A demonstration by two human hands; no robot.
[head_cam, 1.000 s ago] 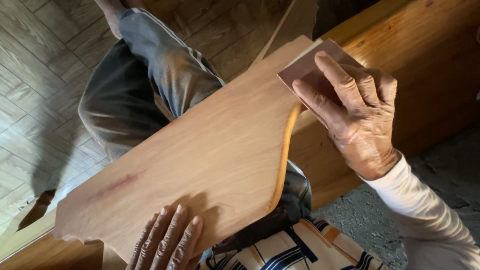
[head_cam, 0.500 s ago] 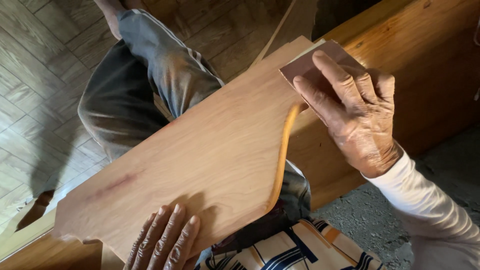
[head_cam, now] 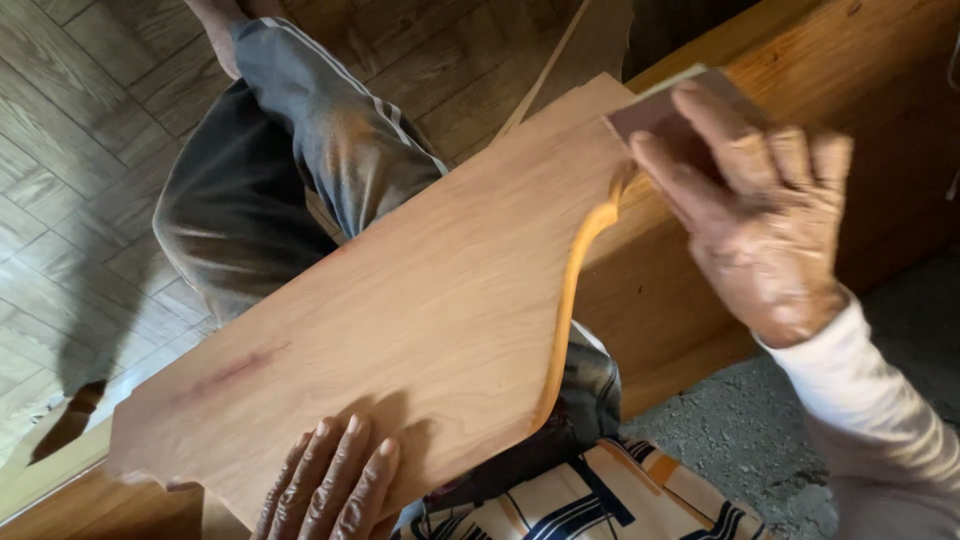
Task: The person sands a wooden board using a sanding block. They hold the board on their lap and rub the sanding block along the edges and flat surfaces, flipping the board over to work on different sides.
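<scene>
Head view, looking down over the lap. A shaped wooden board (head_cam: 400, 320) lies diagonally across the frame, running from 8 o'clock up to 1 o'clock, resting over the person's knee in dark grey trousers (head_cam: 290, 170). The board's right edge is cut in a curved profile, lighter along the cut.

Right hand (head_cam: 760, 220) at 2 o'clock: fingers extended and laid flat, close together, pressing a reddish-brown piece of sandpaper (head_cam: 650, 115) onto the board's upper corner near the top of the curved edge. The hand looks dusty. White sleeve (head_cam: 860, 420) trails off toward 4 o'clock.

Left hand (head_cam: 325, 490) at 6 o'clock: fingers slightly spread, flat on the board's lower end, palm out of frame. It grips nothing; it only bears down on the surface.

A faint reddish streak marks the board near 8 o'clock. Behind the board at 3 o'clock, a wooden beam (head_cam: 840, 130) runs diagonally, the sandpaper corner just over it. Patterned cloth (head_cam: 590, 505) with orange and dark stripes shows at 5 o'clock. Wood-plank floor (head_cam: 70, 150) at 9 to 11 o'clock; rough grey ground (head_cam: 740, 440) at 4 o'clock.
</scene>
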